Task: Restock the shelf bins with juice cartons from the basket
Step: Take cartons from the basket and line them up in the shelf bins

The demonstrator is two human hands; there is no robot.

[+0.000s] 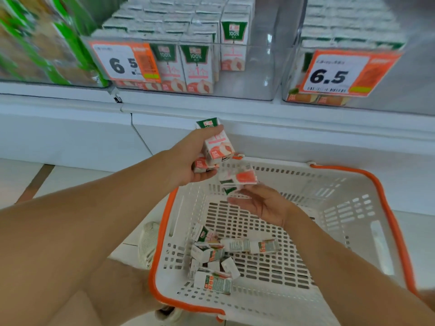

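Observation:
My left hand grips two small white, green and peach juice cartons, held up over the far left corner of the basket. My right hand is just right of it, fingers pinching another carton that is blurred and tilted. Below them stands a white basket with an orange rim; several more cartons lie jumbled in its near left part. On the shelf above, a clear bin holds rows of the same cartons on its left side, with free space at its front right.
A second clear bin with cartons and a 6.5 price tag sits to the right. Green packs fill the shelf at the left. A white shelf ledge runs across. My shoe is on the floor left of the basket.

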